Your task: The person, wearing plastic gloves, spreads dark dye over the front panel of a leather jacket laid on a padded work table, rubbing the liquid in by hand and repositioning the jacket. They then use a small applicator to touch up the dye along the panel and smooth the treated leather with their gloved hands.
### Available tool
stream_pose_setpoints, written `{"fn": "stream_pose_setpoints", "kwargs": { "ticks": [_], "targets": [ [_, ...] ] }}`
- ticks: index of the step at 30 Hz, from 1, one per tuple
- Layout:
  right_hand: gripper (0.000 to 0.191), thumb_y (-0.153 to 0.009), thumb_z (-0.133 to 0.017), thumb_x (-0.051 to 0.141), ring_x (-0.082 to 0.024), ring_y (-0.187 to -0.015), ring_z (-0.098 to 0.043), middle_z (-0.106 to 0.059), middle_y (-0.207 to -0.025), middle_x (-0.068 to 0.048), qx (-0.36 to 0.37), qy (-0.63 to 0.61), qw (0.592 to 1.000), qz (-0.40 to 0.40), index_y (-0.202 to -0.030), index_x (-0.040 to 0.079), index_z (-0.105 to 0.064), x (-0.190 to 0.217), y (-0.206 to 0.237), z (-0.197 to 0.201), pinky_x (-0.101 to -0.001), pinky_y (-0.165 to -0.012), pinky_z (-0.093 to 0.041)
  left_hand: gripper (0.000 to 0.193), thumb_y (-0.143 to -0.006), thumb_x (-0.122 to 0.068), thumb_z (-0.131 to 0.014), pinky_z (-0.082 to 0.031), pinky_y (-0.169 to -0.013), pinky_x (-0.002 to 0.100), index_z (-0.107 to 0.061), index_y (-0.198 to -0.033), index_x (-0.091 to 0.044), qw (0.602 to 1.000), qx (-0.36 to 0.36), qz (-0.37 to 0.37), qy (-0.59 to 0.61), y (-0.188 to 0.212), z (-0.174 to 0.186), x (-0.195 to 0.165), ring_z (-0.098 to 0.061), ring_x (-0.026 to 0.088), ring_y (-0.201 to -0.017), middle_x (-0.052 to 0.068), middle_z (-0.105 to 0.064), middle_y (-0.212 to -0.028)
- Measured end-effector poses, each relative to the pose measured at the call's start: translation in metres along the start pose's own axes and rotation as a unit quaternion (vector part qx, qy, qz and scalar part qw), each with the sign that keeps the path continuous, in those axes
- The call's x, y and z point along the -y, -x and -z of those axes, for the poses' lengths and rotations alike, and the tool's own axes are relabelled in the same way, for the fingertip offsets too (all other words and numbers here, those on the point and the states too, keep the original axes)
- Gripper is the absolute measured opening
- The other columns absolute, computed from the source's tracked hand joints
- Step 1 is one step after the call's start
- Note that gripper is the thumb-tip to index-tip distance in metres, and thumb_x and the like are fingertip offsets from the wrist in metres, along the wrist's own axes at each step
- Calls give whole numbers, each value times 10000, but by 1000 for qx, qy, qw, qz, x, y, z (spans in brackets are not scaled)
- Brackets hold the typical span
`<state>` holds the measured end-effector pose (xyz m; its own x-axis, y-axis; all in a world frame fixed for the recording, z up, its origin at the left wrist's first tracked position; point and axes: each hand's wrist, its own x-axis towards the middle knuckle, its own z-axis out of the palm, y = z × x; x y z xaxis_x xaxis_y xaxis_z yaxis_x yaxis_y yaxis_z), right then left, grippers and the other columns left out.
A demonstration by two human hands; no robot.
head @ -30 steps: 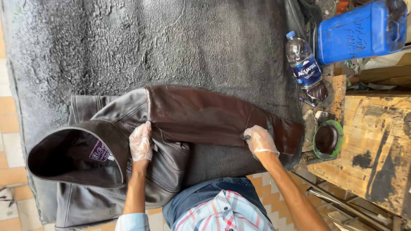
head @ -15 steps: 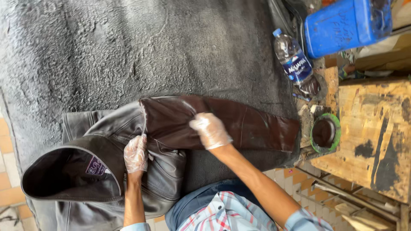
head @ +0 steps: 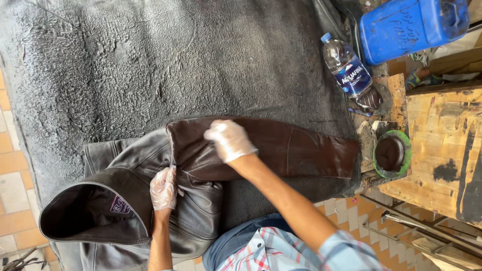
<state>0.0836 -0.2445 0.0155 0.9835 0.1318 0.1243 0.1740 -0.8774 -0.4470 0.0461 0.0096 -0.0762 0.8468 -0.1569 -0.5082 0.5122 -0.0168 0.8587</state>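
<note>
The leather jacket (head: 201,200) lay at lower centre of the frame on the grey mat (head: 150,65), its sleeve (head: 281,148) already dark brown, the body apparently undyed. The right hand (head: 228,139) pressed the sleeve, its grip hidden; the left hand (head: 163,188) pinned the body flat.

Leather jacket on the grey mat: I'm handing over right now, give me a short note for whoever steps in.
Left hand, gloved: pressed flat on the leather jacket near the shoulder seam, pinning it.
Right hand, gloved: resting on the upper part of the brown sleeve, which lies stretched out to the right on the grey mat.
Nearby: green-rimmed dish of dark brown paste just past the cuff, water bottle, blue canister.
Done: the sleeve looks brown all along.
Left: the jacket body and hood look dark grey, unlike the sleeve.
</note>
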Motion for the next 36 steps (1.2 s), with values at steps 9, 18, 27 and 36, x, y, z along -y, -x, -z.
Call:
{"fn": "stream_pose_setpoints", "kwargs": {
  "ticks": [9,18,27,36],
  "targets": [
    [227,-763,-750,83,-383,-893,-662,-677,-920,-134,11,-7,993,-120,-985,118,-721,-37,24,70,-482,-778,-548,579,-1087,-523,-502,-511,-734,528,-725,-937,-11,873,-102,-162,-449,-36,-19,-73,-672,413,-810,217,-716,-899],
    [89,-759,-636,56,-377,-815,-629,-594,-813,-131,-24,56,997,-48,-809,118,-677,-50,56,29,-505,-677,-517,414,-1012,-468,-651,-538,-761,497,-766,-965,-73,851,-92,-165,-491,-65,-30,-99,-687,419,-843,221,-731,-931],
    [230,-771,-759,72,-364,-948,-672,-690,-982,-145,-6,89,962,-258,-999,107,-752,-110,124,120,-452,-847,-547,415,-1050,-362,-662,-493,-705,497,-649,-830,-11,869,-97,-279,-396,-62,-19,-75,-614,436,-772,238,-651,-834],
    [188,-831,-706,96,-355,-987,-677,-679,-1024,-141,-31,-47,998,-20,-1015,132,-724,10,-34,-9,-453,-842,-566,410,-1053,-338,-649,-471,-702,523,-638,-821,0,868,-65,-258,-418,-61,-21,-79,-610,457,-779,259,-631,-812]
  ]
}}
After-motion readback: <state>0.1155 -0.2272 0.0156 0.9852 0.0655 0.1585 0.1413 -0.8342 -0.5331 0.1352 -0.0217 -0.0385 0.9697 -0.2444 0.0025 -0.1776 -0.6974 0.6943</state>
